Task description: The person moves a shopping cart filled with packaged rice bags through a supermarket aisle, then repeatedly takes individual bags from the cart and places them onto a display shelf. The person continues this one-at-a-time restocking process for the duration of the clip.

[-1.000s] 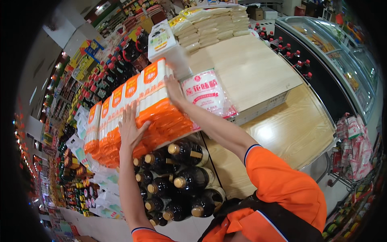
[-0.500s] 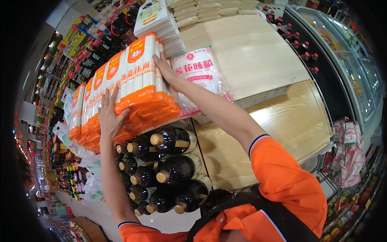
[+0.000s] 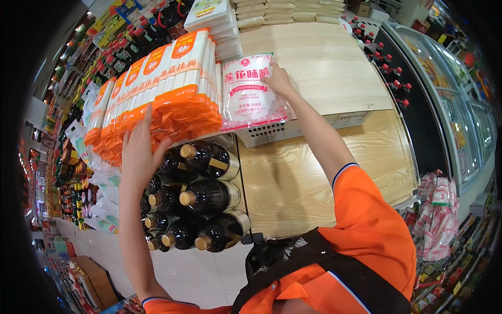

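Packs of dried noodles (image 3: 157, 78), white with orange ends, lie stacked side by side in a long pile at the left. My left hand (image 3: 138, 152) is at the orange near ends of these packs, its fingers apart and its palm holding nothing. Right of the pile lies a plump white bag with pink print (image 3: 250, 99), partly over a white perforated basket (image 3: 264, 134). Around the upper right edge of this bag my right hand (image 3: 279, 81) is curled, thumb on its face; some fingertips are hidden.
Dark bottles with gold caps (image 3: 209, 196) stand close together below the noodles. Stacked white packs (image 3: 214, 26) and pale packets (image 3: 287, 11) lie at the back. A wooden tabletop (image 3: 298, 178) spans the middle; a glass-topped freezer (image 3: 444, 94) stands far right.
My right hand has left the right end of the noodle pile and moved right to the white bag's edge. My left hand has slipped slightly down the noodles' near ends. The whole view has shifted.
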`<action>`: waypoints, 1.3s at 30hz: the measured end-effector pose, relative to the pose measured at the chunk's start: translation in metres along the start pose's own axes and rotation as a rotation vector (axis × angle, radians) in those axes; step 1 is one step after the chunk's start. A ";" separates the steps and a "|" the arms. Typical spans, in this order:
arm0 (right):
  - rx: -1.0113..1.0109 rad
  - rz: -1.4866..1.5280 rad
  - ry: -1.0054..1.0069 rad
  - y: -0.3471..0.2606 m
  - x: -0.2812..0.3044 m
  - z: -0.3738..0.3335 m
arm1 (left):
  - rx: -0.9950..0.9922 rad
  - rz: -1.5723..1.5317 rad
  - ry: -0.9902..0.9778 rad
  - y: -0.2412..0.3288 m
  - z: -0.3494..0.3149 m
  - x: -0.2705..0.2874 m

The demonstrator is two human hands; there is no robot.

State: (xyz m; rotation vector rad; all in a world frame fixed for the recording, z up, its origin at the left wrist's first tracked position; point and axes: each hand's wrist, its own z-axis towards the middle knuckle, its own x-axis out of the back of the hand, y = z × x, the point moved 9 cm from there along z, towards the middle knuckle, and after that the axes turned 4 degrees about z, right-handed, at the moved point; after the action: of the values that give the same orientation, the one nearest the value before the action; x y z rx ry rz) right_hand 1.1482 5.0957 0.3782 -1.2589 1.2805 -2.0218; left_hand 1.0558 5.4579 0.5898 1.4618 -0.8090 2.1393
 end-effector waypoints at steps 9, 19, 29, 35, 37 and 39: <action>0.164 -0.148 0.027 -0.019 0.011 -0.042 | -0.281 -0.545 -0.360 0.206 -0.158 0.048; 0.469 -0.373 0.051 0.035 0.129 -0.411 | -0.131 -1.019 -0.641 0.349 -0.333 -0.105; 0.031 -0.399 0.246 0.149 0.240 -0.669 | -0.560 -1.158 -0.555 0.481 -0.376 -0.053; -0.089 -0.399 0.340 0.164 0.309 -0.707 | -0.516 -1.377 -0.571 0.535 -0.424 -0.045; -0.103 -0.405 0.367 0.179 0.327 -0.719 | -0.469 -1.456 -0.647 0.547 -0.426 -0.046; -0.105 -0.391 0.369 0.181 0.342 -0.719 | -0.422 -1.485 -0.673 0.557 -0.427 -0.047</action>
State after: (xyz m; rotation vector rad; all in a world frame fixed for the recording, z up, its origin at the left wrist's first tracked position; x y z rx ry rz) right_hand 0.3398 5.1009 0.2637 -1.3055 1.4013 -2.5899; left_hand 0.4263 5.3308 0.3024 1.6568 -0.1241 0.3675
